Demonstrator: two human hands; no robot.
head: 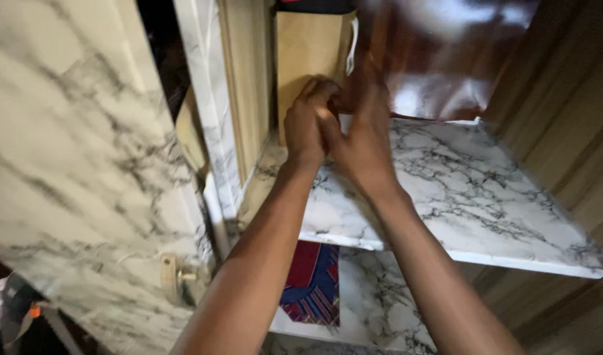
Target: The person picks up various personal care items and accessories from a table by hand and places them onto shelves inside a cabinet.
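Head view: I see my left hand [309, 121] and right hand [362, 131] pinched together on the glossy reddish-brown bag [439, 59] at twelve o'clock on the marble-patterned shelf [485, 197]; it looks light, soft, slippery, best gripped at its gathered lower-left corner.

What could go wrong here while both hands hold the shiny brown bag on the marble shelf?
The shiny brown bag is blurred, so it seems to be in motion; it might slip from the left hand and right hand, which grip only its lower left corner. It might also knock the brown paper bag standing close beside it. The open cupboard door stands near the left arm, so an elbow could bump it.
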